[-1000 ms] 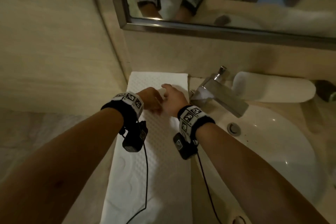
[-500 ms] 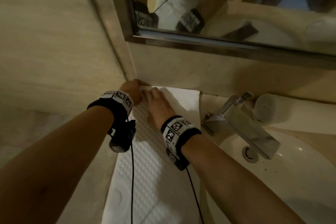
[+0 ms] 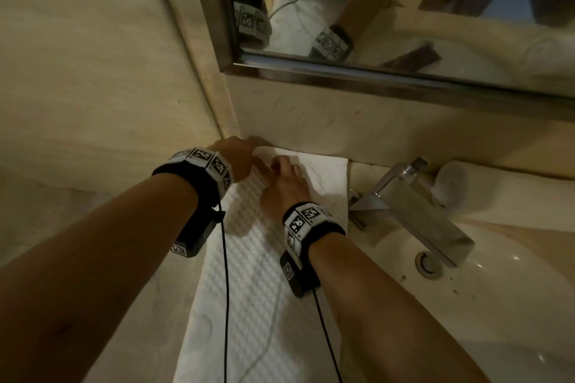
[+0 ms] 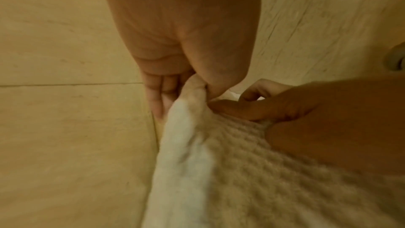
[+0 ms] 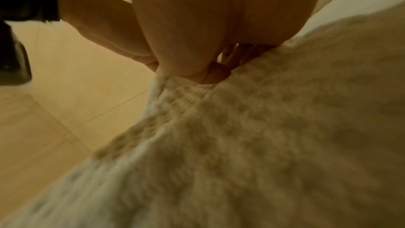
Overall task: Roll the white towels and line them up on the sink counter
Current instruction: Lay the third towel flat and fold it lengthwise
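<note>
A white waffle-textured towel (image 3: 258, 274) lies flat and lengthwise on the counter left of the sink, its far end against the back wall. My left hand (image 3: 239, 155) is at the towel's far left corner. In the left wrist view that hand (image 4: 192, 84) pinches the raised edge of the towel (image 4: 241, 171) between thumb and fingers. My right hand (image 3: 283, 174) sits just beside it on the far end. In the right wrist view this hand (image 5: 214, 70) has thumb and fingers closed on a fold of the towel (image 5: 263, 127). A rolled white towel (image 3: 454, 186) lies behind the faucet.
A chrome faucet (image 3: 410, 211) stands right of the flat towel, over the white sink basin (image 3: 513, 320). A framed mirror (image 3: 404, 9) hangs above the back wall. A beige side wall (image 3: 93, 71) closes the left side. Black wrist cables trail over the towel.
Both hands have moved from the middle of the towel up to its far end at the wall. The far left corner is now lifted between the fingers.
</note>
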